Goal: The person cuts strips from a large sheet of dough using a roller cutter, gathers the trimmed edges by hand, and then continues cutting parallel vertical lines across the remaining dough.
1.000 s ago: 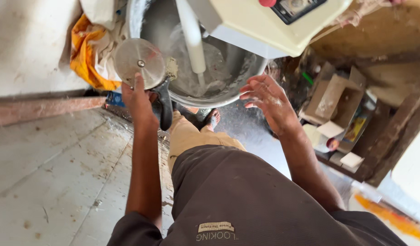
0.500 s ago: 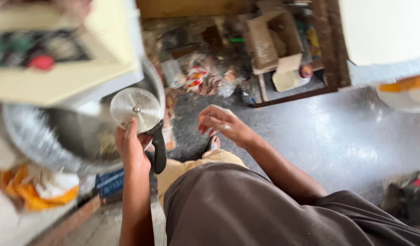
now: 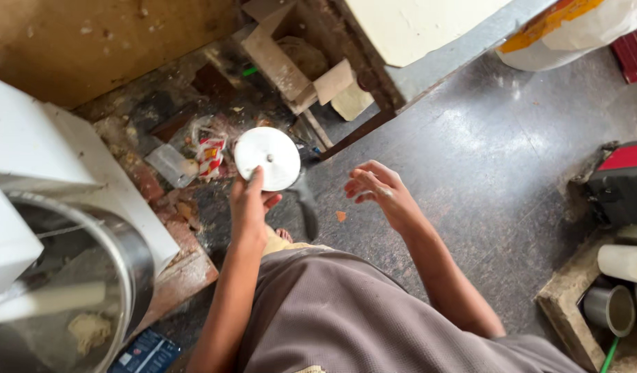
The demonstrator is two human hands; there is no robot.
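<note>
My left hand (image 3: pixel 249 204) grips a round metal lid-like pan (image 3: pixel 267 158) with a small knob at its middle and a dark handle (image 3: pixel 306 204) hanging below it. I hold it out over the dark floor (image 3: pixel 484 166). My right hand (image 3: pixel 377 188) hovers to the right of the pan, fingers loosely curled and apart, holding nothing. A steel mixing bowl (image 3: pixel 125 262) with bits of dough inside sits at the lower left, under the white body of a mixer (image 3: pixel 49 152).
Cardboard boxes (image 3: pixel 291 62) and scattered wrappers (image 3: pixel 208 155) lie on the floor ahead. A red and black case (image 3: pixel 622 179) stands at the right, with metal cups (image 3: pixel 612 307) on a low ledge below it. A sack (image 3: pixel 574 31) sits at top right.
I have turned away from the mixer bowl toward the floor on the right. My left hand keeps hold of the round pan; my right hand has stayed free beside it.
</note>
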